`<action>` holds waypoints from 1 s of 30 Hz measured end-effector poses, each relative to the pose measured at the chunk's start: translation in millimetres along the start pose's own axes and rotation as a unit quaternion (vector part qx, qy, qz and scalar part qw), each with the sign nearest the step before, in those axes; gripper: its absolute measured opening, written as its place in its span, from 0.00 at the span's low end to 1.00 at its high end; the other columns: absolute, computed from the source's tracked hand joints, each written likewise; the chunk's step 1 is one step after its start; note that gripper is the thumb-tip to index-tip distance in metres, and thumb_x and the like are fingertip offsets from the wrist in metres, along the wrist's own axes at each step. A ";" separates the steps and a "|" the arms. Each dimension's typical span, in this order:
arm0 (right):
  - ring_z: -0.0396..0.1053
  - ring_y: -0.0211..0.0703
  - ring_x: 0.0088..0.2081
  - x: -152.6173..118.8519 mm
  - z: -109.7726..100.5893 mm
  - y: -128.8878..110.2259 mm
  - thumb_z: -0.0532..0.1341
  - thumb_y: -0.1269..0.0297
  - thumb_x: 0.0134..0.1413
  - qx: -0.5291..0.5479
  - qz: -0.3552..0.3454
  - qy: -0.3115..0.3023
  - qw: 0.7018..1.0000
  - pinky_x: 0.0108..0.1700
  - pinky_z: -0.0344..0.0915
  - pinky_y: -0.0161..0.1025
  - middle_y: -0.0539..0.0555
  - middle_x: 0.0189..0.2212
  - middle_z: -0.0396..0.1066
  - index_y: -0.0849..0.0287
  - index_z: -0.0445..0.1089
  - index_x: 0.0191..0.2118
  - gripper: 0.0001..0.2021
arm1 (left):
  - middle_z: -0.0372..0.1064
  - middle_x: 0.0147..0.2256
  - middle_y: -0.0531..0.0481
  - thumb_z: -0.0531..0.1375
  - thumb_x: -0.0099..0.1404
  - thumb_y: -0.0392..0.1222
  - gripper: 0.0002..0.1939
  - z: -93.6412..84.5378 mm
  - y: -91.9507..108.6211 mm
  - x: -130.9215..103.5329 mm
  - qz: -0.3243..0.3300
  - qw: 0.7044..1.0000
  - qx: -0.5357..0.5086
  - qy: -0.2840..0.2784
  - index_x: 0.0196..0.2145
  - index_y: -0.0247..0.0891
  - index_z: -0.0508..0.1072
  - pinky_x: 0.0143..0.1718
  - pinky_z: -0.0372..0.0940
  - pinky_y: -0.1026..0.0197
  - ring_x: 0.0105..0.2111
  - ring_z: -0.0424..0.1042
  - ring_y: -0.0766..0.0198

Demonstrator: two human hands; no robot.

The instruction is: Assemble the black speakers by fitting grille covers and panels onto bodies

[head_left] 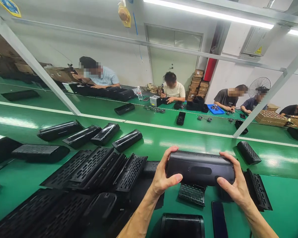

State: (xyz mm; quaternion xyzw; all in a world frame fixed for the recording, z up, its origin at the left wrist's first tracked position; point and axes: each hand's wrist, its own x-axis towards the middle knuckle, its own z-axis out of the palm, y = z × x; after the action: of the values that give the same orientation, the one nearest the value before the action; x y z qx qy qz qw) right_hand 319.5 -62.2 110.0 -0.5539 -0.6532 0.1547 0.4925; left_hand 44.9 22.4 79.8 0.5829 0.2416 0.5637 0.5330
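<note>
A black casing is held up over the near part of the green desk, the left hand closed on one end, the right hand gripping the other. Just below it lies a loose perforated panel; nearer the desk's near edge, a dark flat slab; toward its left edge, heaped perforated panels

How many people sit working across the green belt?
5. Left to right: light-blue shirt; cream shirt, near the middle; dark-grey shirt; navy shirt; black shirt, cut off at the right edge. More may be hidden.
</note>
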 end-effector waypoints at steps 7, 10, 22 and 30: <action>0.56 0.67 0.70 -6.3 -8.6 2.3 0.68 0.33 0.51 0.029 0.063 -0.081 0.994 0.66 0.58 0.58 0.57 0.72 0.55 0.43 0.45 0.75 0.53 | 0.67 0.57 0.43 0.73 0.50 0.65 0.53 -12.8 1.2 1.3 -0.069 0.993 -0.050 -0.078 0.68 0.47 0.59 0.57 0.64 0.49 0.52 0.69 0.47; 0.60 0.66 0.67 -5.4 -10.9 1.5 0.68 0.35 0.52 0.030 0.061 -0.057 0.996 0.65 0.60 0.55 0.58 0.69 0.61 0.44 0.51 0.73 0.48 | 0.66 0.58 0.42 0.75 0.50 0.61 0.57 -12.8 5.9 -2.7 -0.096 0.985 -0.083 -0.115 0.70 0.48 0.55 0.59 0.63 0.48 0.54 0.69 0.46; 0.63 0.65 0.63 -18.8 6.9 21.4 0.70 0.41 0.49 0.082 0.114 -0.038 0.989 0.63 0.60 0.54 0.58 0.66 0.63 0.47 0.58 0.68 0.43 | 0.66 0.56 0.44 0.72 0.53 0.63 0.51 -12.2 -13.1 -17.2 -0.098 0.993 -0.037 -0.051 0.67 0.45 0.59 0.54 0.66 0.52 0.51 0.69 0.49; 0.66 0.64 0.59 -38.0 19.1 20.6 0.71 0.39 0.46 0.132 0.221 -0.009 0.966 0.58 0.63 0.50 0.57 0.62 0.67 0.47 0.62 0.66 0.42 | 0.60 0.63 0.39 0.73 0.49 0.67 0.57 -14.7 -14.7 -32.2 -0.120 0.991 0.006 -0.057 0.69 0.42 0.58 0.60 0.61 0.46 0.57 0.66 0.41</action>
State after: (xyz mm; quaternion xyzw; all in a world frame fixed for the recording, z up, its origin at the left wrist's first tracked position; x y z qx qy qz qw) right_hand 311.9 -82.0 67.8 -0.6135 -0.4926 0.3493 0.5090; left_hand 28.2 3.7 50.8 0.5839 0.2826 0.4601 0.6062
